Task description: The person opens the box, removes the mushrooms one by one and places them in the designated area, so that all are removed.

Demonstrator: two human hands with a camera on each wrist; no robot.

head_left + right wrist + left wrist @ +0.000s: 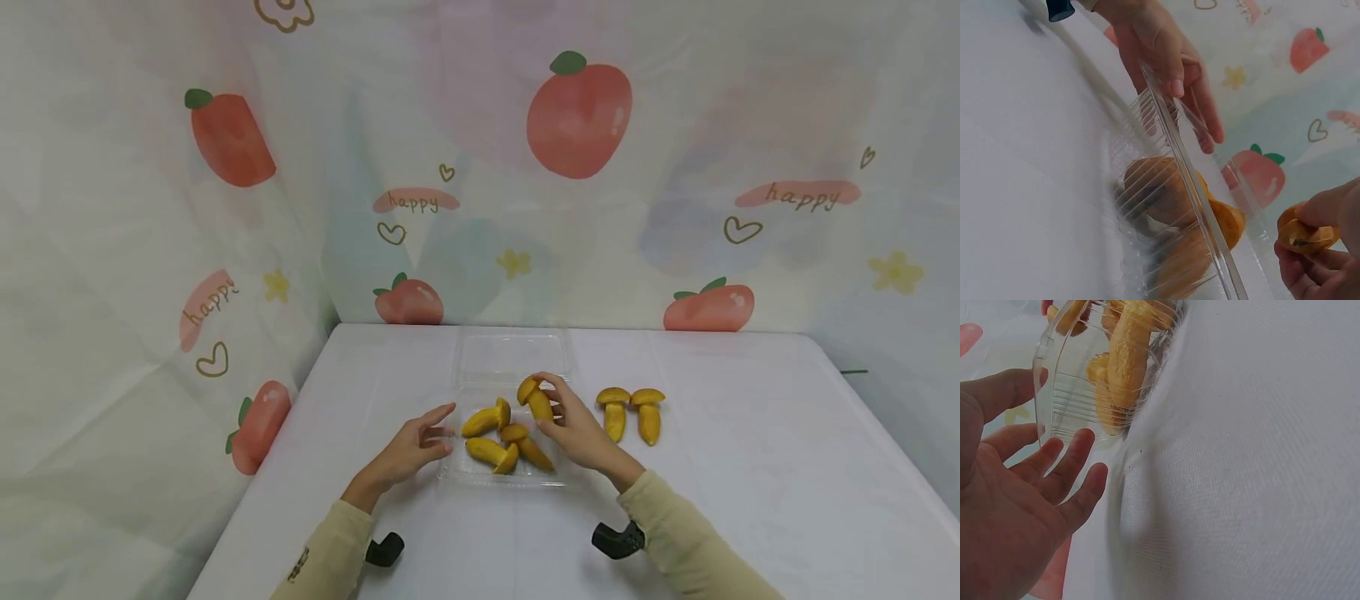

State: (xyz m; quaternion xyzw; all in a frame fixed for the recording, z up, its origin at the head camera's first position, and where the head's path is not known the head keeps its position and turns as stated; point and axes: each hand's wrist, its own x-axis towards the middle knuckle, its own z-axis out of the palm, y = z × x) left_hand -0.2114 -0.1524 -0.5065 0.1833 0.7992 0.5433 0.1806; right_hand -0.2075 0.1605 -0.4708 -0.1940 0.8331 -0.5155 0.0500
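Observation:
A yellow mushroom (537,402) is pinched between the thumb and fingers of my right hand (573,429), held over the right side of a clear plastic container (457,477). Inside the container lie three more mushrooms (487,452) of the same kind, seen through its ribbed wall in both wrist views. My left hand (411,450) is at the container's left side, fingers spread and holding nothing. In the left wrist view its fingertips (1086,439) are close to the wall; whether they all touch it I cannot tell.
Two more yellow mushrooms (614,414) stand side by side on the white table (750,467), right of the container. The container's clear lid (512,354) lies folded back towards the printed backdrop (480,108). Black devices (618,540) show at both wrists.

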